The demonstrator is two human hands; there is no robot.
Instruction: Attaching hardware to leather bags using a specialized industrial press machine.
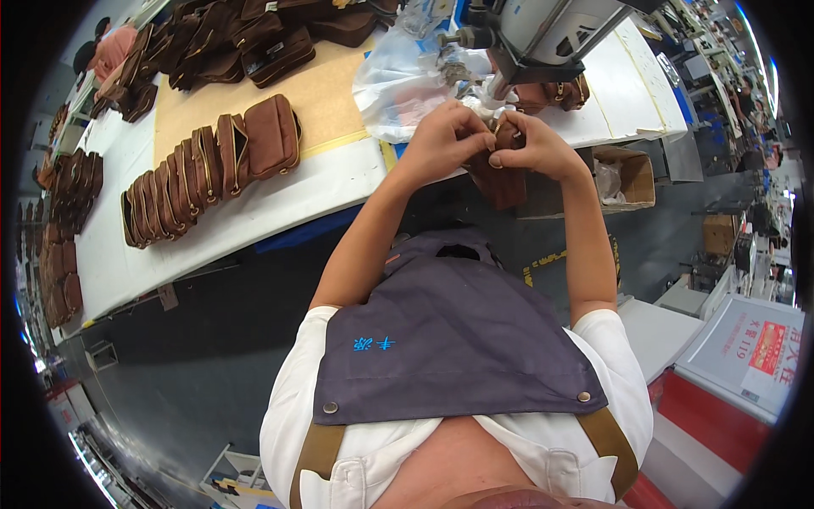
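Observation:
A small brown leather-look bag (498,185) hangs at the table's front edge, below the machine head. My left hand (443,144) is closed, its thumb and forefinger pinched at the bag's upper edge. From the other side my right hand (543,148) pinches the same edge, thumb and fingertips close to the left ones. Between the fingertips shows a gold-coloured strip or fitting (497,144), too small to make out clearly. Part of the bag is hidden behind my fingers.
A machine (555,38) with a metal cylinder and rods stands just beyond my hands. Left of it lies clear plastic wrapping (390,89). Zipped brown bags (203,170) stand in a row on the white table (339,182); darker ones (229,42) are heaped behind. A cardboard box (638,178) sits at right.

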